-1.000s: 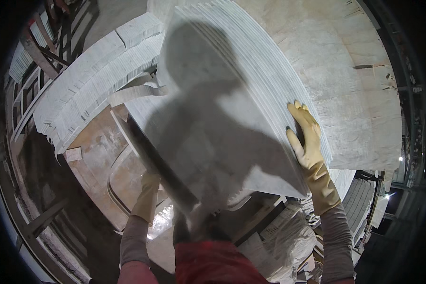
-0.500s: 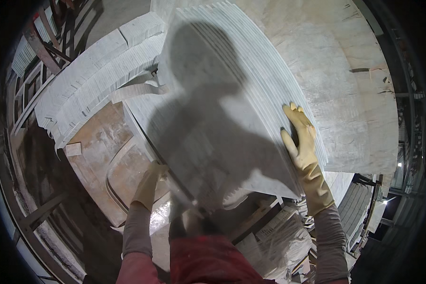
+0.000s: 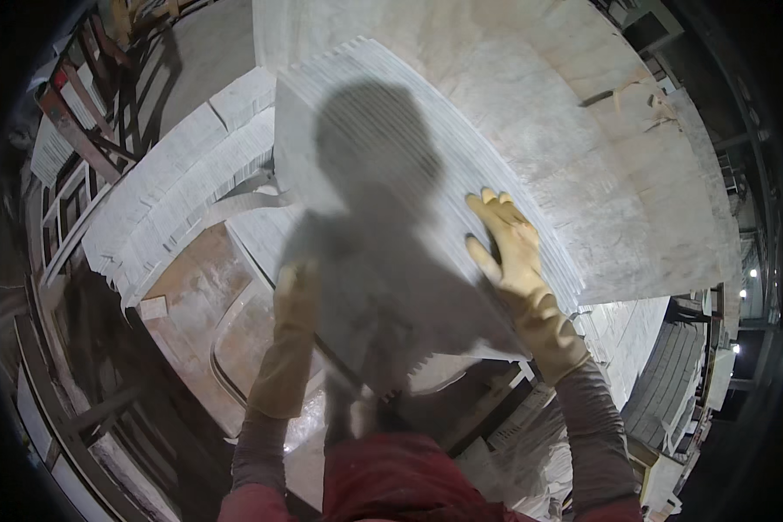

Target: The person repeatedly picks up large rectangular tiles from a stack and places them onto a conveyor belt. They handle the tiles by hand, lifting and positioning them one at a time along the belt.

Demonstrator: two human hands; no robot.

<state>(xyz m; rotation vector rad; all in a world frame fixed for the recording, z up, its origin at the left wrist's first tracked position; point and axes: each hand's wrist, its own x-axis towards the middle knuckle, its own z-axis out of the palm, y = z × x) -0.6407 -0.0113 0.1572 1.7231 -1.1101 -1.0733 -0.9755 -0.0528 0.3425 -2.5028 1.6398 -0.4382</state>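
Note:
A fanned stack of thin pale sheets (image 3: 317,104), its stepped edges showing as stripes, lies in front of me. My right hand (image 3: 513,239), in a yellow rubber glove, rests on the stripes on the right with its fingers spread. At the left edge of the stack is my left hand (image 3: 296,300), gloved alike. Motion and shadow smear its fingers, so I cannot tell whether they grip the sheets. My shadow falls across the middle of the stack.
A large pale sheet with a split (image 3: 583,165) lies beyond and to the right. On the left, a curved pile of pale sheets (image 3: 178,165) borders a brown board (image 3: 191,270). Crumpled clear plastic (image 3: 531,461) and a grey slatted stack (image 3: 665,383) are at the lower right.
My left hand has moved forward along the left edge of the stack. The right hand and the fanned stripes appear farther left in the picture, while the view has also shifted.

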